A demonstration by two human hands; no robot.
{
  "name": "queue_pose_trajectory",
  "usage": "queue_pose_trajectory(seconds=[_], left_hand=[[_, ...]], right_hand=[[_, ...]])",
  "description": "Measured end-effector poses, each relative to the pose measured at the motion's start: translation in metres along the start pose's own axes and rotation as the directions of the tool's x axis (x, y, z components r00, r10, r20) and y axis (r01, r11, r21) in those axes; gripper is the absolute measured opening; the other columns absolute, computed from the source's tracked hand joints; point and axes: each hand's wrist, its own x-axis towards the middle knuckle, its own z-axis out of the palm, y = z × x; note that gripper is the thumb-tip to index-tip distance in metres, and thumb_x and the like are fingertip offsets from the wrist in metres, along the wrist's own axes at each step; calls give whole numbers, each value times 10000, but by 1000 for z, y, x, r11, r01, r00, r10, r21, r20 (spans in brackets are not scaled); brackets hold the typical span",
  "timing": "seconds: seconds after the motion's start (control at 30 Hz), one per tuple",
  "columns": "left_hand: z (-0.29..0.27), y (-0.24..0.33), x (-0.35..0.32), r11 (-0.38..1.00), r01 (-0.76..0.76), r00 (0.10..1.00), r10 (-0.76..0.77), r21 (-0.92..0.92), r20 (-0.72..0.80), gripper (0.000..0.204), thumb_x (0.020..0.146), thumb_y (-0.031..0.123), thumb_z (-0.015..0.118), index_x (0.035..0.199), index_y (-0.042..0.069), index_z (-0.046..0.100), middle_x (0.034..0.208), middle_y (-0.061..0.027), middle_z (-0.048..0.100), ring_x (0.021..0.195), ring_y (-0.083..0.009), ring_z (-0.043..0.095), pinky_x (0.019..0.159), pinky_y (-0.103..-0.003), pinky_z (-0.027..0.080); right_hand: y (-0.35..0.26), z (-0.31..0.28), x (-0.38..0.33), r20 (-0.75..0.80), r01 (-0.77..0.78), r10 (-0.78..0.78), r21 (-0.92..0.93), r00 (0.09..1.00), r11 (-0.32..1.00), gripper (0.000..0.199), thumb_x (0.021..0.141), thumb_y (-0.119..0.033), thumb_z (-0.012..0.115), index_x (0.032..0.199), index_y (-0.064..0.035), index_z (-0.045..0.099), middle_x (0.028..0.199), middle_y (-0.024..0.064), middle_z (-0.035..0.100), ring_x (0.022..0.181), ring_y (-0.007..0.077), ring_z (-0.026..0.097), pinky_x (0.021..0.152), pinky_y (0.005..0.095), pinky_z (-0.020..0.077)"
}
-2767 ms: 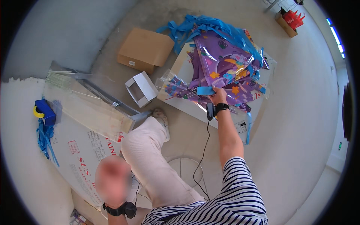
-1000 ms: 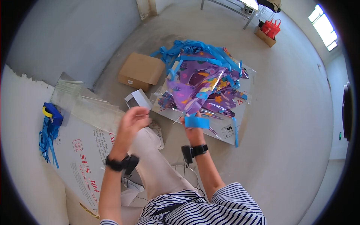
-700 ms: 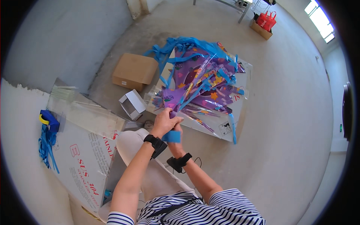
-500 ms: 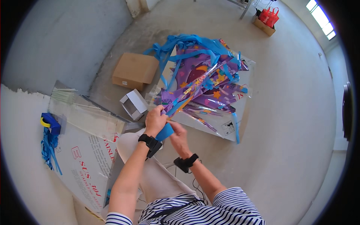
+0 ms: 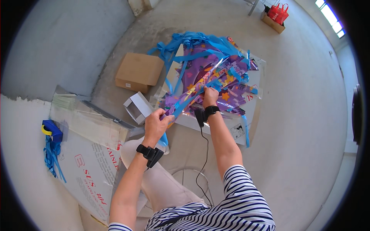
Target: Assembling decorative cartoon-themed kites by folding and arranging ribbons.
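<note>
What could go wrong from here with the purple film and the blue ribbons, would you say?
The bunched purple film looks glossy, so it might slip from the left hand's grip. The blue ribbons lie in a loose heap at the pile's far end and could snag if pulled. The black cable hanging from the right hand's wrist device might catch on something.

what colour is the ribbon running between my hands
The ribbon is bright blue, seen best in the head view.
</note>
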Motion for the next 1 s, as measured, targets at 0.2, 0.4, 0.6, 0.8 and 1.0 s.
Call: queue_pose_trajectory(seconds=[0.2,0.4,0.6,0.8,1.0], left_hand=[[-13,-28,13,987,91,986,-108,-133,-126,334,780,315,765,798,-3,667,653,-108,628,597,-224,597,611,-348,486],[-50,3,25,987,-7,980,38,159,-193,333,768,322,768,818,12,656,705,-147,653,635,-303,628,638,-394,499],[-82,82,14,556,-425,779,627,715,-24,153,769,115,753,857,75,634,770,-96,614,787,-313,640,769,-416,491],[-114,122,-19,479,-544,653,757,689,-10,163,755,94,750,834,81,609,739,-73,556,755,-286,605,802,-416,477],[-156,122,-68,521,-565,626,776,640,-79,181,751,78,737,910,62,653,731,-73,566,713,-298,573,863,-434,482]], right_hand=[[20,-38,11,-123,100,-184,-495,975,863,167,719,-119,636,691,43,666,666,173,644,627,313,641,641,441,489],[16,-103,29,-318,-70,-163,-610,934,790,273,701,-133,562,840,45,716,928,314,689,922,457,682,858,511,520],[-11,-117,22,-160,86,-341,-792,926,605,396,771,-249,643,1062,18,670,1069,287,664,1018,443,641,902,512,500],[-86,-68,-2,24,503,-718,-730,695,462,869,712,-145,810,1472,-81,393,1255,200,541,1187,401,523,998,451,443],[-167,-44,-28,379,766,-784,-616,491,182,483,753,-145,778,1207,-101,620,1354,197,505,1018,425,637,822,455,548]])
